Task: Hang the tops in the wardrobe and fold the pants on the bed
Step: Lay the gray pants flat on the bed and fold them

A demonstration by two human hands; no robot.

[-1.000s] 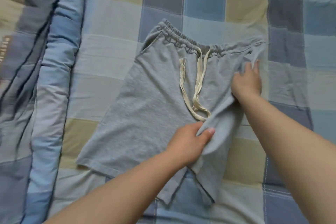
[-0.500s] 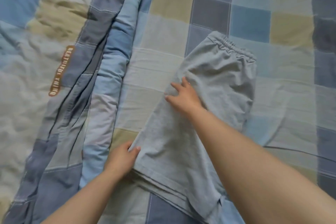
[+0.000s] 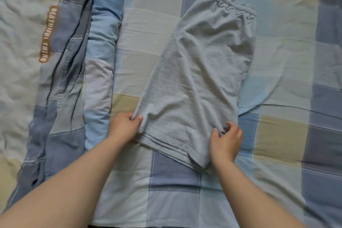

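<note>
Grey shorts (image 3: 199, 72) lie on the checked bed sheet (image 3: 288, 61), folded in half lengthwise, one leg on top of the other. The elastic waistband points to the far right, the leg hems toward me. My left hand (image 3: 124, 127) pinches the near left corner of the hem, thumb on top. At the near right corner of the hem, my right hand (image 3: 226, 139) curls its fingers into the fabric and bunches it.
A rolled blue-and-grey checked quilt (image 3: 61, 72) with a brown lettered label runs along the left side of the shorts. Checked sheet stretches to the right of the shorts and in front of them.
The shorts went from lying spread out to folded in half lengthwise. My right hand came down from the middle of the shorts to the hem's right corner. The left hand stays at the left corner.
</note>
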